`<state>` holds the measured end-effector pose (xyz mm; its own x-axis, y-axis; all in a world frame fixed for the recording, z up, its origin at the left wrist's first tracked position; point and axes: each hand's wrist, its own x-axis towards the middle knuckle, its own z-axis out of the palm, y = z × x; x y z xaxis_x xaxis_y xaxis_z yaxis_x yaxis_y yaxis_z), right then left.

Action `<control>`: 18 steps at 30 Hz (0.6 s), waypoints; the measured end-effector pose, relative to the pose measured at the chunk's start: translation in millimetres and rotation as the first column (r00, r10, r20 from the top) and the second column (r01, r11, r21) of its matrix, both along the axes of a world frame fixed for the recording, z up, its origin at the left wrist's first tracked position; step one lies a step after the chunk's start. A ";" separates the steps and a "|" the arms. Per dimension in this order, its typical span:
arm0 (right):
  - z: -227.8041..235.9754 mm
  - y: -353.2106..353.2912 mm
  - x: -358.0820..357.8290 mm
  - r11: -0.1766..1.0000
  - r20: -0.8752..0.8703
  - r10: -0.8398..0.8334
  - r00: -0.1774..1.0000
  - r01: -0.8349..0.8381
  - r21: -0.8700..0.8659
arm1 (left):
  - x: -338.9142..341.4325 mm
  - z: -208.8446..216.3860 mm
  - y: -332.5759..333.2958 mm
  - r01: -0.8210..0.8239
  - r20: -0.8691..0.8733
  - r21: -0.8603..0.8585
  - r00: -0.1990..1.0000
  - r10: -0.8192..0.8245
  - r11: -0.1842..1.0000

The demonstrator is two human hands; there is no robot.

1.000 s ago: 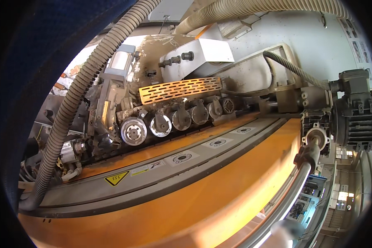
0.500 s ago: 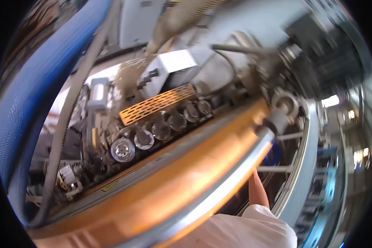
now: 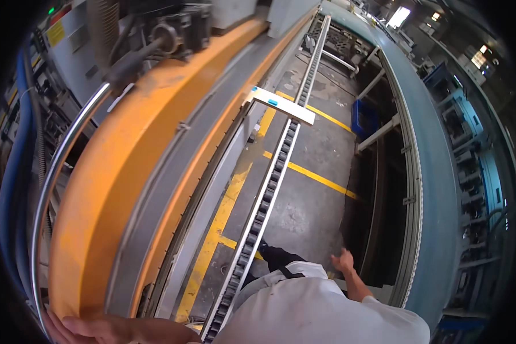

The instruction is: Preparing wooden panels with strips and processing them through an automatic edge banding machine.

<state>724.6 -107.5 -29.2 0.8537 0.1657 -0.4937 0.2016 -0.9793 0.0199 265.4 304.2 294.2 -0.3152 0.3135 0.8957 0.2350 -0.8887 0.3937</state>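
The head view shows, far left, a curved bar of polished metal (image 3: 54,168) along the outer left edge of a long orange machine cover (image 3: 92,200). At the cover's near left corner, the left hand (image 3: 77,328) is against or just beside the bar's near end; whether its fingers grip the bar, I cannot tell. From there the bar's long axis leads forward, bending right at its far end. Right of the cover runs a narrow white-edged roller rail (image 3: 272,189). Beyond it, the right hand (image 3: 344,261), fingers loosely parted and holding nothing, hangs above the grey floor (image 3: 309,212), well apart from the bar; the left is nearer.
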 end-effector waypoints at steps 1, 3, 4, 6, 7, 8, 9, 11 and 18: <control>-14.1 -23.4 -7.6 0.995 -0.036 -0.007 0.999 0.003 -0.101 | 30.4 -1.2 -5.1 -0.353 -0.083 -0.021 0.933 0.350 0.935; -30.6 -66.6 -15.7 0.994 -0.154 -0.077 0.985 0.063 -0.094 | 46.3 -16.9 -16.5 -0.601 -0.215 0.029 0.777 0.592 0.799; -42.2 -80.7 -15.3 0.995 -0.176 -0.062 0.982 0.048 -0.082 | 64.9 -26.0 -30.7 -0.544 -0.194 -0.064 0.829 0.524 0.837; -85.1 -130.4 -2.5 0.993 -0.185 -0.108 0.977 0.098 -0.065 | 131.3 -49.4 -57.5 -0.338 -0.196 -0.284 0.936 0.291 0.897; -109.5 -152.5 9.0 0.994 -0.210 -0.103 0.972 0.094 -0.052 | 163.6 -54.5 -75.5 -0.237 -0.225 -0.403 0.962 0.156 0.884; -135.0 -173.9 21.9 0.998 -0.222 -0.060 0.973 0.065 0.013 | 201.0 -58.0 -95.5 -0.129 -0.146 -0.628 0.988 0.046 0.768; -154.5 -182.4 34.3 0.996 -0.233 -0.009 0.973 0.029 0.085 | 223.1 -67.0 -108.7 0.041 -0.153 -0.682 0.968 -0.197 0.730; -154.9 -168.1 51.5 0.951 -0.325 -0.165 0.931 0.238 0.197 | 269.3 -80.6 -132.6 0.172 -0.204 -0.749 0.858 -0.470 0.640; -186.7 -208.3 166.4 0.281 -0.700 -0.465 0.541 0.841 0.463 | 456.3 -187.3 -170.5 -0.059 -0.671 -0.707 0.371 -0.642 0.705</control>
<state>891.1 -315.8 -215.9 0.6107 0.0637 -0.7893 -0.7143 -0.3860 -0.5838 721.7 133.7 106.9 0.6948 0.6937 0.1898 0.5046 -0.6583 0.5585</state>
